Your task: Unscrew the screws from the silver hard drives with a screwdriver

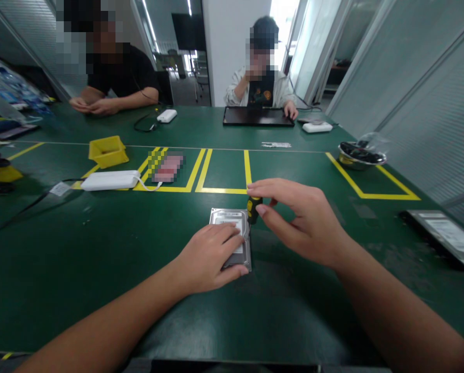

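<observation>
Fingers of the left hand (211, 256) lie spread flat on a hard drive (232, 220), thumb along its near edge, not curled around anything. The hard drive lies flat near the middle of the green table (100, 248), just this side of the yellow tape boxes. The right hand (302, 223) pinches a small screwdriver (252, 207) with a yellow-and-black handle, upright at the drive's far right corner. A white box (110, 180) and a yellow bin (107, 151) sit to the left, a metal bowl (362, 155) to the right. Two other people sit across the table.
</observation>
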{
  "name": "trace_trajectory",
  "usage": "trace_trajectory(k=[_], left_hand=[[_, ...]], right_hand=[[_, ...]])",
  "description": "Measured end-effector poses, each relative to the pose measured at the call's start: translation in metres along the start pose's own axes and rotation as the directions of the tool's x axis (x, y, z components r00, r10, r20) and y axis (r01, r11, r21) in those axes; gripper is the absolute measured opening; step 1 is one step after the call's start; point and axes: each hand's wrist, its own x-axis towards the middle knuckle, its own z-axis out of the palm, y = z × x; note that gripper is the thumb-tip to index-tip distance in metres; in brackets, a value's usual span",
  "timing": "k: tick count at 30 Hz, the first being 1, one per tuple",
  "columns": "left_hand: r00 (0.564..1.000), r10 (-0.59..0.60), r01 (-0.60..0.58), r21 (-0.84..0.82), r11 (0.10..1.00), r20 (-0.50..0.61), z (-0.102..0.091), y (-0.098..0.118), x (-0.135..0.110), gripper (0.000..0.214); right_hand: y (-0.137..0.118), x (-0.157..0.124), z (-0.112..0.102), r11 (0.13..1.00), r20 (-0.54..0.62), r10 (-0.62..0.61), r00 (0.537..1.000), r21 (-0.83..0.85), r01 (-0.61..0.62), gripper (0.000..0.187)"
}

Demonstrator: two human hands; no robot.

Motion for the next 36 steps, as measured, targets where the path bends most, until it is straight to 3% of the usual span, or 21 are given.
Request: trace_trajectory(k=[10, 19, 25, 32, 36], left_hand=[[1.000, 0.001, -0.001, 0.004, 1.000, 0.001, -0.0007, 0.0008, 0.0003, 0.053], [1.000, -0.001, 0.000, 0.010, 1.000, 0.010, -0.0018, 0.0012, 0.0007, 0.053], [1.000, 0.000, 0.000, 0.007, 1.000, 0.002, -0.0007, 0.0014, 0.0008, 0.054], [1.000, -0.004, 0.004, 0.004, 1.000, 0.015, -0.0007, 0.0014, 0.0010, 0.053], [1.000, 0.002, -0.002, 0.005, 1.000, 0.006, 0.0005, 0.0009, 0.0006, 0.054]], right_hand=[[-0.0004, 0.0012, -0.0009, 0.999, -0.026, -0.012, 1.000, -0.038, 0.011, 0.022], [-0.0004, 0.0025, -0.0002, 0.998, -0.059, 0.037, 0.998, -0.049, -0.040, 0.009], [-0.0003, 0.0015, -0.0013, 1.000, -0.038, -0.003, 0.999, -0.005, 0.002, 0.017], [0.0014, 0.0017, 0.0029, 0.998, -0.082, 0.021, 0.996, -0.052, -0.025, 0.007], [0.0020, 0.0002, 0.0023, 1.000, -0.074, -0.010, 0.997, -0.022, 0.009, 0.015]])
